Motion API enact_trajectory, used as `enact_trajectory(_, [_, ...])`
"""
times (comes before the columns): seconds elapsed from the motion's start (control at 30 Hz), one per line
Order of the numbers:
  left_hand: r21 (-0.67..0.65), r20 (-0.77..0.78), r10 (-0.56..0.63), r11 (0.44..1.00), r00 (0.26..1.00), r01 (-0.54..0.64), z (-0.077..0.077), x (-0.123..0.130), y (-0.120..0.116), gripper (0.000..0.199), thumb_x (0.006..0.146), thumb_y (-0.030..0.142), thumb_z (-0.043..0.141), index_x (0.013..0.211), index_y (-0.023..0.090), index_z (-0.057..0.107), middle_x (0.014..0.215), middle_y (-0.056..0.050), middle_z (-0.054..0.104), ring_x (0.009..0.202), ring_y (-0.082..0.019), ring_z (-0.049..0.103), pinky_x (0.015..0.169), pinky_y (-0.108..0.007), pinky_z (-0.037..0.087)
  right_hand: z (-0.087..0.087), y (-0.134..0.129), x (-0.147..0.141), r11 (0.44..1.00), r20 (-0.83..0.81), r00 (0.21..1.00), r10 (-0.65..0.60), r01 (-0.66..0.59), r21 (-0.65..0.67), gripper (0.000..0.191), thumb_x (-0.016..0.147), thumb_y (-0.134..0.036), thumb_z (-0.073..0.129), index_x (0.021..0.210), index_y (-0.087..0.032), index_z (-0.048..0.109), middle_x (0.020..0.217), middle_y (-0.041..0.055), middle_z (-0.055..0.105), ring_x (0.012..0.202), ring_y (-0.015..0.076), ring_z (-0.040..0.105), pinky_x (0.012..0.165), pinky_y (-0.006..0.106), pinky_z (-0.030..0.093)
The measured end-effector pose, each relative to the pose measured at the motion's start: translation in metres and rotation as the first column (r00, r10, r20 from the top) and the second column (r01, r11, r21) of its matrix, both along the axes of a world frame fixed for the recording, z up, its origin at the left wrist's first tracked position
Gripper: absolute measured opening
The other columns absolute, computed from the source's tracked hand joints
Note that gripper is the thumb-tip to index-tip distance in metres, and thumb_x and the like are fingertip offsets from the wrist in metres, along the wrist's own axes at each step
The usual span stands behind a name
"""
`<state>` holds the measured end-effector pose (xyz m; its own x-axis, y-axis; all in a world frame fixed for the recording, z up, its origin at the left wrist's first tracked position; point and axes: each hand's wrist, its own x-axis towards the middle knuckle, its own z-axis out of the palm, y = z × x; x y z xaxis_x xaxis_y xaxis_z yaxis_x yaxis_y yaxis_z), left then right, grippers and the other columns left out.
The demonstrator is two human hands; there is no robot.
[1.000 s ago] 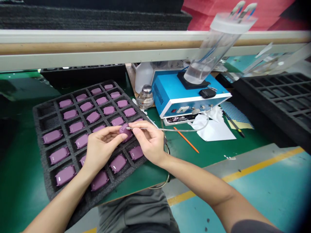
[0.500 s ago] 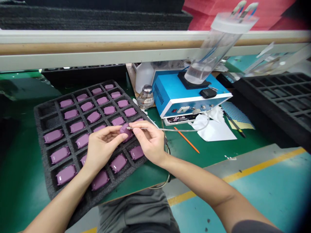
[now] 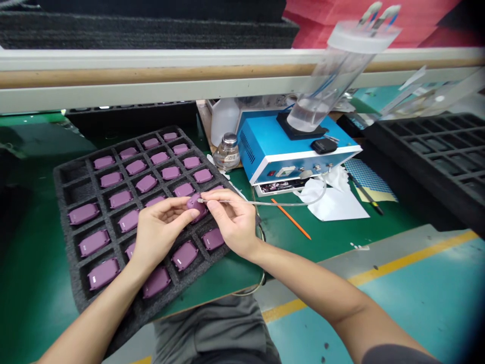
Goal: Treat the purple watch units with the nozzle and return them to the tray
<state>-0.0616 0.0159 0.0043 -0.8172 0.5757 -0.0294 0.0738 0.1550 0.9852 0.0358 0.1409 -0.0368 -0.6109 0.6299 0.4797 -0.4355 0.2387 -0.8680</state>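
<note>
My left hand grips a small purple part between thumb and fingers, above a dark foam tray. In my right hand is the end of a thin clear tube, pinched between thumb and fingers. The tube's tip touches or nearly touches the purple part. From there the tube curves right to the front of a blue box. Purple cases lie in most pockets of the tray, and two pockets at its upper left are bare.
On the blue box leans a clear cylinder. Left of it stand a glass jar and a white bottle. An orange stick, white paper and a black pen lie right. A second foam tray sits far right.
</note>
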Motion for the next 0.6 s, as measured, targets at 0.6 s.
enact_trajectory(0.6, [-0.004, -0.013, -0.012, 1.0, 1.0, 0.012, 0.0013, 0.0002, -0.0008, 0.046, 0.06, 0.043, 0.092, 0.092, 0.013, 0.078, 0.081, -0.007, 0.079, 0.072, -0.02, 0.074, 0.076, -0.033, 0.063, 0.0026, -0.0007, 0.0001, 1.0, 0.035, 0.999, -0.026, 0.026, 0.016, 0.014, 0.094, -0.031, 0.064, 0.092, -0.022, 0.074, 0.097, 0.0062, 0.077, 0.094, 0.0175, 0.073, 0.086, 0.032, 0.062])
